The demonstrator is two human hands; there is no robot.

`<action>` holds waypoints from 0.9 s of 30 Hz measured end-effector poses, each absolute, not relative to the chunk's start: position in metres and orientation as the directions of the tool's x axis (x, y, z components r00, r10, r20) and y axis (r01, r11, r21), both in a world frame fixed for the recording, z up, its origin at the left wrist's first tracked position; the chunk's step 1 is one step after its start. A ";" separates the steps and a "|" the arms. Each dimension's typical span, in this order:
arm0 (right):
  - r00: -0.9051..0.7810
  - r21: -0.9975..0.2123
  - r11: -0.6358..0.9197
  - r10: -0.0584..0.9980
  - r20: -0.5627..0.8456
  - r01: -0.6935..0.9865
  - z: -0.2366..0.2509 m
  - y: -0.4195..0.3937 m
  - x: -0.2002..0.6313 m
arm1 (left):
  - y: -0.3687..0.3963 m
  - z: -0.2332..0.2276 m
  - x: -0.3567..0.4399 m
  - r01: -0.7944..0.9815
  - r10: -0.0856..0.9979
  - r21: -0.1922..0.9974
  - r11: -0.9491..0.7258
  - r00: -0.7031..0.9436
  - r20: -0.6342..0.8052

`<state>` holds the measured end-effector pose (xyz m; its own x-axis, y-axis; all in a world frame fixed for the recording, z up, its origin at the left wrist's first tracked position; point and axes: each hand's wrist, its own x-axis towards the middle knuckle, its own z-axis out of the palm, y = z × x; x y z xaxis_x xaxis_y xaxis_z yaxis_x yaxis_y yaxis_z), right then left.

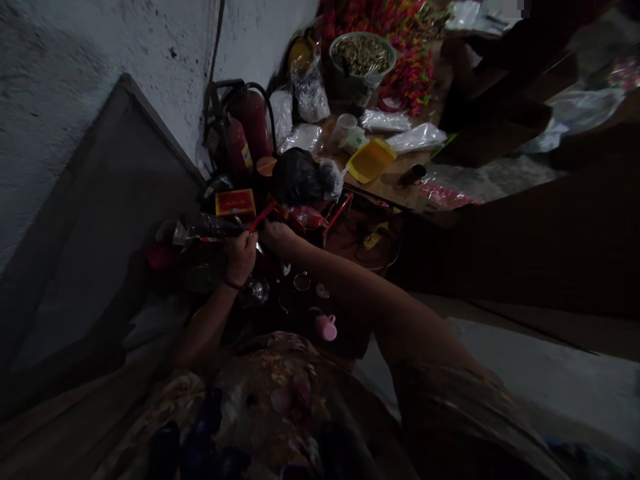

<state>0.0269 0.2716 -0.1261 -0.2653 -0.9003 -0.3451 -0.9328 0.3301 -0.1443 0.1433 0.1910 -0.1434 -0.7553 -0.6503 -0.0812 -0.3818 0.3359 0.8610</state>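
My left hand [241, 259] is closed around the lower end of a red strip [262, 217] that slants up to the right; whether it is a ribbon or a handle is unclear. Close beside it, my right hand [281, 239] is curled, its fingertips lost in shadow among dark clutter, and what they grip cannot be made out. A red and yellow box [235, 203] lies just beyond my left hand. Next to that hand is a dark plastic-wrapped bundle [215, 225]. Nearer my body, a pink cup [326, 327] rests on the dark tabletop [300, 308].
Red fire extinguishers [245, 127] stand by the wall. Beyond my hands are a black plastic bag [297, 175], a yellow tray [371, 161], a filled bowl [363, 57] and a dark cup [417, 173]. Another person's arm [510, 80] reaches in at the upper right.
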 end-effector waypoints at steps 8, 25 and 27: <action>-0.282 -0.199 0.350 -0.910 -0.305 -0.915 -0.126 0.277 0.027 | 0.187 -0.142 0.144 -0.366 -0.625 0.872 0.326 -0.776 -0.092; -0.331 -0.337 0.422 -0.896 -0.295 -0.842 -0.122 0.284 0.014 | 0.183 -0.148 0.146 -0.353 -0.628 0.887 0.298 -0.772 -0.097; -0.382 -0.446 0.454 -0.891 -0.246 -0.771 -0.120 0.290 0.010 | 0.182 -0.148 0.144 -0.350 -0.634 0.892 0.285 -0.767 -0.098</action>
<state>0.0105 0.2897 -0.1202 -0.3818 -0.8908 -0.2462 -0.7712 0.4539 -0.4463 0.1444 0.1819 -0.1477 -0.7669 -0.6343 -0.0976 -0.3497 0.2855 0.8923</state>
